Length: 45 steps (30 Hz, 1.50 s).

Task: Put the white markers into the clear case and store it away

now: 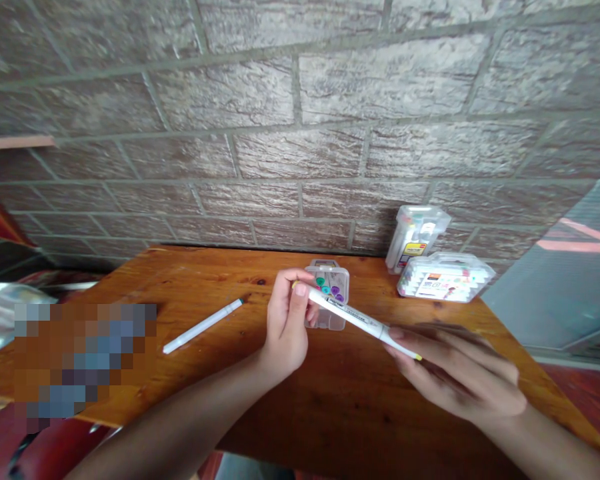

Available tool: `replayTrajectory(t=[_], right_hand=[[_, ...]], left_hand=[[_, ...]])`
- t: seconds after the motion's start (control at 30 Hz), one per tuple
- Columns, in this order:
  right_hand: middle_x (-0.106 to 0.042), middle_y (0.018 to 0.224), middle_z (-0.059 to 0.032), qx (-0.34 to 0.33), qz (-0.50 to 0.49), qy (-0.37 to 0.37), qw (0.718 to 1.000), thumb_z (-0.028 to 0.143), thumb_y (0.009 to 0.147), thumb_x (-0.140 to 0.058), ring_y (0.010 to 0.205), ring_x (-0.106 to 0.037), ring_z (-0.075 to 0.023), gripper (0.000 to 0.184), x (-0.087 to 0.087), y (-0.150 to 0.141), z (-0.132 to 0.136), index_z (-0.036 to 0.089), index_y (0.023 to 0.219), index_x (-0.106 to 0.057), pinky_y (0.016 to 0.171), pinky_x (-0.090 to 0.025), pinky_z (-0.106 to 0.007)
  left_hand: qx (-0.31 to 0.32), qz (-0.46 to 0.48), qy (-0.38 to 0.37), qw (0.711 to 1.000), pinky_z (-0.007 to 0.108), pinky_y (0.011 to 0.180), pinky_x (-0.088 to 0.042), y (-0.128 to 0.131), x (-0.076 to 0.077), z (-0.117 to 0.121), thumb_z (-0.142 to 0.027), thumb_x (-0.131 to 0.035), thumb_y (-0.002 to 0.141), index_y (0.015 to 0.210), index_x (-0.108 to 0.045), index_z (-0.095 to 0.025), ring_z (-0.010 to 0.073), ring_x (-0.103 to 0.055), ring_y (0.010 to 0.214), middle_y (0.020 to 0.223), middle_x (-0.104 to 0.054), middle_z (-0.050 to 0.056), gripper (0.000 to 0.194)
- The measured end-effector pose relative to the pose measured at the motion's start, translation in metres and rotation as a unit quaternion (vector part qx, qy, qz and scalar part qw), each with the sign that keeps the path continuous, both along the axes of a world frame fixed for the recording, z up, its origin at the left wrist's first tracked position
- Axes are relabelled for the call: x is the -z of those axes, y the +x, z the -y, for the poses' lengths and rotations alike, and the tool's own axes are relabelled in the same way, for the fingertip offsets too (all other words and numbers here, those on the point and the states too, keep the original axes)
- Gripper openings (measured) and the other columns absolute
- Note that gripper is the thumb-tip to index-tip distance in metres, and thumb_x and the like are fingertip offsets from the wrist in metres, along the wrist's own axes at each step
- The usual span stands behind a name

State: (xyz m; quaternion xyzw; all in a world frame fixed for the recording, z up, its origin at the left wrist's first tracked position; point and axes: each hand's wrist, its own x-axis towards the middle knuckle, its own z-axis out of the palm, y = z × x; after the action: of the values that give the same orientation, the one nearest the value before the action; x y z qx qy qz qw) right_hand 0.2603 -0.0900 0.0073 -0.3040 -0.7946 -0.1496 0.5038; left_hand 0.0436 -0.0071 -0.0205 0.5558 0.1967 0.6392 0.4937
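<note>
A white marker pen [353, 316] with yellow ends and dark print is held slantwise above the table between both hands. My left hand [291, 319] pinches its upper left end between thumb and fingers. At the lower right end, my right hand [460, 373] is closed round the pen near its yellow tip. Behind the left fingers stands an open clear plastic case [344, 280] with several markers, their green, teal and purple ends showing; the hand and pen hide part of it. Left of the hands, a second white marker [203, 327] with a dark teal end lies on the wood.
On the wooden table [260, 427], near the brick wall [300, 153], stand an upright clear case of markers [415, 237] and a lower clear case [447, 277] with printed label. A blurred-out patch [85, 367] covers the table's left side. A glass panel [570, 287] is at right.
</note>
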Motion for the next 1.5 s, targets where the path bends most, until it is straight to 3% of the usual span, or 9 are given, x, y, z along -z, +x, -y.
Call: replayTrajectory(t=[0.13, 0.27, 0.37, 0.5, 0.73, 0.97, 1.2, 1.5], right_hand=[[-0.085, 0.089, -0.0012, 0.043, -0.027, 0.008, 0.999, 0.014, 0.086, -0.081, 0.057, -0.076, -0.024, 0.065, 0.001, 0.004, 0.01, 0.034, 0.145, -0.065, 0.054, -0.065, -0.036], [-0.083, 0.083, 0.0, 0.099, -0.055, 0.003, 0.994, 0.026, 0.087, -0.082, 0.052, -0.07, -0.0238, 0.05, 0.007, 0.013, 0.018, 0.035, 0.135, -0.071, 0.053, -0.062, -0.038], [-0.082, 0.083, -0.0001, 0.148, -0.095, -0.025, 0.984, 0.031, 0.086, -0.084, 0.051, -0.067, -0.0214, 0.033, 0.012, 0.019, 0.022, 0.035, 0.118, -0.076, 0.052, -0.06, -0.036], [-0.081, 0.081, -0.0004, 0.168, -0.12, -0.057, 0.977, 0.03, 0.087, -0.084, 0.049, -0.065, -0.0188, 0.021, 0.009, 0.018, 0.026, 0.032, 0.107, -0.078, 0.048, -0.056, -0.033], [-0.082, 0.08, 0.0004, 0.132, -0.037, -0.011, 0.99, 0.023, 0.085, -0.086, 0.048, -0.069, -0.0183, 0.034, -0.013, 0.0, 0.011, 0.033, 0.117, -0.078, 0.055, -0.061, -0.031], [-0.078, 0.074, 0.0021, 0.079, -0.007, -0.066, 0.995, 0.016, 0.09, -0.08, 0.049, -0.068, -0.014, 0.028, -0.031, -0.028, -0.016, 0.027, 0.114, -0.072, 0.049, -0.054, -0.025], [-0.076, 0.074, -0.0034, 0.095, 0.094, -0.096, 0.986, 0.017, 0.099, -0.067, 0.052, -0.068, -0.0149, 0.01, -0.025, -0.041, -0.042, 0.017, 0.109, -0.07, 0.05, -0.052, -0.027], [-0.078, 0.086, -0.0091, 0.113, 0.156, -0.117, 0.974, 0.026, 0.105, -0.062, 0.062, -0.074, -0.0203, 0.02, -0.021, -0.043, -0.054, 0.012, 0.116, -0.07, 0.057, -0.055, -0.032]], left_hand=[[-0.003, 0.033, 0.029, 0.999, 0.022, 0.05, -0.034, -0.003, -0.004, -0.012, -0.054, -0.053, 0.104, 0.11, -0.059, -0.023, 0.0084, -0.04, 0.053, 0.072, -0.045, -0.005, 0.033], [-0.055, 0.056, 0.061, 0.995, 0.024, 0.051, -0.031, -0.008, -0.007, -0.033, -0.054, -0.053, 0.103, 0.108, -0.059, -0.022, 0.0109, -0.037, 0.054, 0.068, -0.043, -0.005, 0.033], [-0.119, 0.041, 0.067, 0.99, 0.026, 0.057, -0.035, -0.013, -0.001, -0.049, -0.053, -0.052, 0.103, 0.108, -0.059, -0.022, 0.014, -0.042, 0.061, 0.07, -0.045, -0.004, 0.033], [-0.176, -0.046, 0.067, 0.981, 0.031, 0.076, -0.044, -0.018, 0.013, -0.065, -0.054, -0.046, 0.105, 0.11, -0.059, -0.022, 0.0175, -0.053, 0.078, 0.082, -0.055, 0.0, 0.036], [-0.164, -0.1, 0.056, 0.98, 0.033, 0.086, -0.044, -0.019, 0.026, -0.069, -0.054, -0.045, 0.105, 0.112, -0.062, -0.022, 0.0199, -0.059, 0.088, 0.094, -0.064, 0.003, 0.037], [-0.152, -0.114, 0.052, 0.98, 0.033, 0.087, -0.045, -0.018, 0.026, -0.064, -0.054, -0.044, 0.106, 0.112, -0.063, -0.023, 0.0209, -0.061, 0.09, 0.095, -0.065, 0.003, 0.037], [-0.142, -0.115, 0.06, 0.981, 0.032, 0.087, -0.046, -0.018, 0.021, -0.06, -0.049, -0.044, 0.107, 0.113, -0.063, -0.023, 0.0206, -0.06, 0.091, 0.095, -0.065, 0.003, 0.032], [-0.144, -0.118, 0.058, 0.981, 0.033, 0.086, -0.046, -0.017, 0.022, -0.059, -0.05, -0.044, 0.107, 0.113, -0.063, -0.024, 0.0218, -0.062, 0.089, 0.094, -0.066, 0.004, 0.033]])
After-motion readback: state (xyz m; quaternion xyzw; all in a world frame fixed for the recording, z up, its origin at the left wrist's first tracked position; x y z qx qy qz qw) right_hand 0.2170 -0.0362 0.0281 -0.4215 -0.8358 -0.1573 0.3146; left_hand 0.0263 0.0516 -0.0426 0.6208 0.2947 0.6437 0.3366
